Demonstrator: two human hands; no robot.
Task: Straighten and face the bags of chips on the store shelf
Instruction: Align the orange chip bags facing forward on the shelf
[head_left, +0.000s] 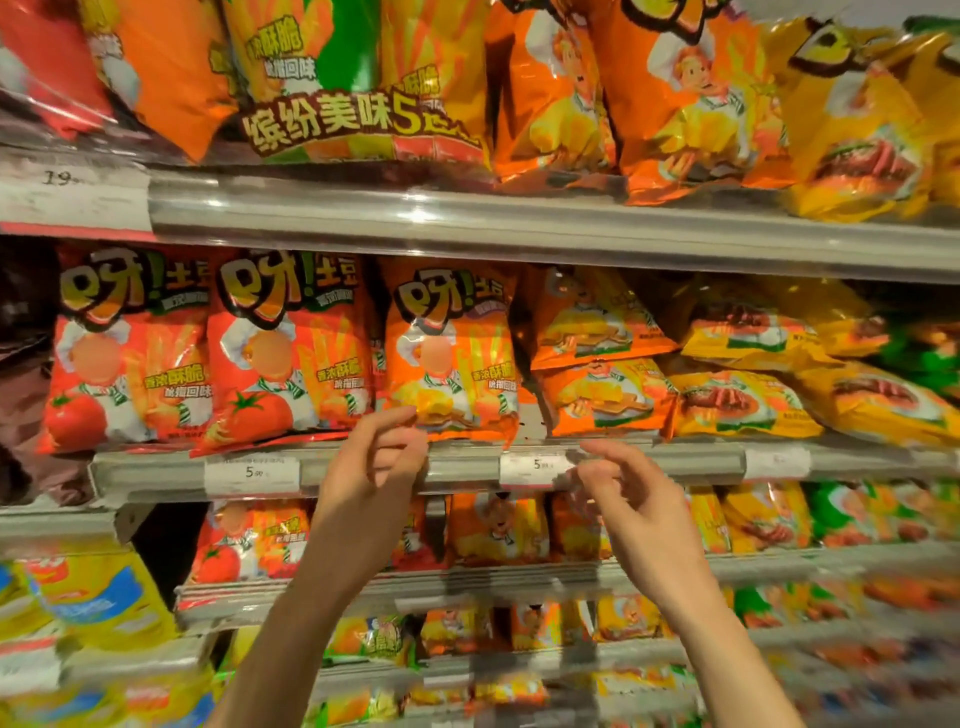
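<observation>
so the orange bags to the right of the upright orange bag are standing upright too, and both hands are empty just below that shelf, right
Not quite. In the head view the orange bags right of the upright orange bag lie flat, stacked on each other, not upright. The rest holds: left hand and right hand hold nothing by the shelf edge.

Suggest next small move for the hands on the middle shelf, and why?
Probably reach the right hand up to the flat orange bags and stand the top one upright. They lie stacked on their backs, while the orange bag by the left hand already stands facing forward. Both hands are empty.
</observation>
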